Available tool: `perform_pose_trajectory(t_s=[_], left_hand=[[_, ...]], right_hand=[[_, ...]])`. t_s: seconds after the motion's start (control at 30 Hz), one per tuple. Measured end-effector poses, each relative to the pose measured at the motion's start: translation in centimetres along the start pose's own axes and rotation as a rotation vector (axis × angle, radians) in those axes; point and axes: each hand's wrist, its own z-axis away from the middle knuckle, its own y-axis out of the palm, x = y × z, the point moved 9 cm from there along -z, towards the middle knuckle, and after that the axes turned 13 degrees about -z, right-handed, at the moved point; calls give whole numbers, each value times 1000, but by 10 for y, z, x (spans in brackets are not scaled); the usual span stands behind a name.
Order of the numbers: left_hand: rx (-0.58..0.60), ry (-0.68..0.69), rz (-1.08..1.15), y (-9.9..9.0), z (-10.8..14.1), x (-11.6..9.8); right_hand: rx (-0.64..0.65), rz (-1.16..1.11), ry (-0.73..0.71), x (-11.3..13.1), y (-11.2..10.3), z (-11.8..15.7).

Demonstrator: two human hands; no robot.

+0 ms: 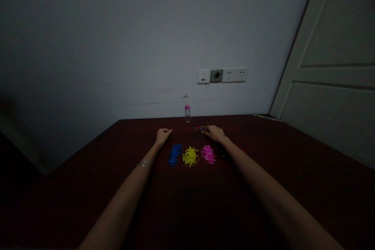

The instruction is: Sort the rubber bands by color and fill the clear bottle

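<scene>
Three piles of small thin pieces lie in a row on the dark red table [187, 199]: a blue pile [175, 154], a yellow pile [190, 156] and a pink pile [208, 154]. Beyond the blue pile, my left hand [163, 136] rests on the table with its fingers pressed together; anything between them is too small to see. My right hand [215, 133], behind the pink pile, has its fingers closed at a multicoloured bundle [200, 128]. A clear bottle with a pink top [187, 114] stands upright near the wall, between and beyond my hands.
Something dark and shiny [223, 154], with a bit of red, is partly hidden by my right forearm. Wall sockets [234, 75] sit above the table's back edge. A flat strip [268, 117] lies at the back right, near a panelled door [331, 74].
</scene>
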Motion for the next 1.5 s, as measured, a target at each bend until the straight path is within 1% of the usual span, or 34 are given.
perform_pose_trajectory(t_s=[0.17,0.33,0.5,0.7,0.87,1.0,1.13,1.23,1.4,1.5], left_hand=[[0,-9,22,1,0,1],[-12,6,18,2,-3,2],[-9,-5,46,2,-2,3],[-9,-4,37,2,-4,5],[-11,0,25,4,-6,8],[-16,4,43,3,-5,7],[-16,-16,67,3,-4,7],[-28,-10,49,2,-4,6],[-37,12,31,1,-5,6],[-30,0,34,2,-4,6]], right_hand=[[-16,-32,-32,-1,-4,3],[-9,-123,-45,-13,-7,1],[15,-201,-142,-20,-9,-4],[13,-237,-243,-20,-14,0],[8,-279,-275,-23,-15,1],[-34,-368,-290,-24,-19,2],[-66,-512,-259,-28,-23,3],[-74,-565,-221,-33,-23,2],[-62,-657,-138,-41,-18,2],[-56,-738,-120,-43,-18,2]])
